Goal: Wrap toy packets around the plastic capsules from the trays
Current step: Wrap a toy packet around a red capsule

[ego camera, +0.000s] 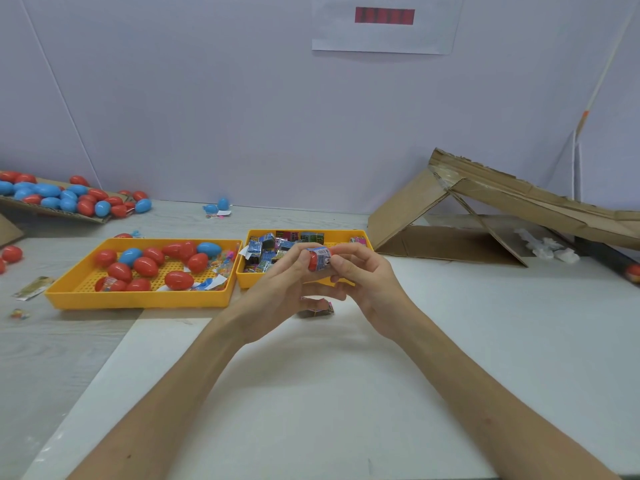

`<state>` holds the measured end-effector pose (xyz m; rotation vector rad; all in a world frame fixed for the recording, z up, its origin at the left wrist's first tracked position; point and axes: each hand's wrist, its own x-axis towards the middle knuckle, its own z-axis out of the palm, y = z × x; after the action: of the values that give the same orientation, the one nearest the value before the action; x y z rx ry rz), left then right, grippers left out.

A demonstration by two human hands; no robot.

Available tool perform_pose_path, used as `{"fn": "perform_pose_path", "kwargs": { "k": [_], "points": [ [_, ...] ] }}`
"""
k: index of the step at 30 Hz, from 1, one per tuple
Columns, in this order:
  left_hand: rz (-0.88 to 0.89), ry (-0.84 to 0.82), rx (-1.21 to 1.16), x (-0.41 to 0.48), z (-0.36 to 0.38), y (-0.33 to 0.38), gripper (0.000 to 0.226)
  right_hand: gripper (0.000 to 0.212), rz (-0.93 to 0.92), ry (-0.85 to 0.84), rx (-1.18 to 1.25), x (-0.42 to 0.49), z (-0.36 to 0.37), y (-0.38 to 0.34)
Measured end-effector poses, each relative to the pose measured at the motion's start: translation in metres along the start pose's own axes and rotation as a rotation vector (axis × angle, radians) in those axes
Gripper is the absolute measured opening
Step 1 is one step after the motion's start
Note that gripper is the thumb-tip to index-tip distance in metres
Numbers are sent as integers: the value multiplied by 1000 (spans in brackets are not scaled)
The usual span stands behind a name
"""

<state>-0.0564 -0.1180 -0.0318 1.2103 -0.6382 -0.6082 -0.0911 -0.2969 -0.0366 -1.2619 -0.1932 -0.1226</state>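
Observation:
Both hands meet above the table in front of the packet tray. My left hand (280,289) and my right hand (363,282) together hold a red capsule (313,264) with a blue toy packet (322,257) around its middle. The fingers of both hands curl round the capsule and packet. A yellow tray (138,299) at the left holds several red and blue egg-shaped capsules. A second yellow tray (249,282) behind my hands holds several folded toy packets. One dark packet (317,308) lies on the table under my hands.
A cardboard flap (62,213) at the far left carries a heap of red and blue capsules. A bent cardboard chute (485,202) stands at the right. Loose capsules (12,253) and wrapper scraps (33,288) lie on the left of the table.

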Motion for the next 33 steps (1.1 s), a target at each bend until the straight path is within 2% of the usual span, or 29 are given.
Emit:
{"fn": "perform_pose_path", "kwargs": {
  "k": [5, 11, 17, 30, 33],
  "points": [
    [23, 62, 68, 1, -1, -1, 56, 25, 11, 24, -41, 1, -2, 2],
    [64, 141, 78, 2, 0, -2, 52, 27, -9, -6, -4, 2, -2, 3],
    [43, 132, 81, 1, 0, -2, 51, 30, 0, -1, 12, 4, -4, 2],
    [21, 97, 58, 2, -1, -4, 50, 16, 19, -2, 47, 2, -3, 2],
    [16, 103, 57, 2, 0, -4, 48, 19, 17, -8, 35, 2, -2, 2]
  ]
}}
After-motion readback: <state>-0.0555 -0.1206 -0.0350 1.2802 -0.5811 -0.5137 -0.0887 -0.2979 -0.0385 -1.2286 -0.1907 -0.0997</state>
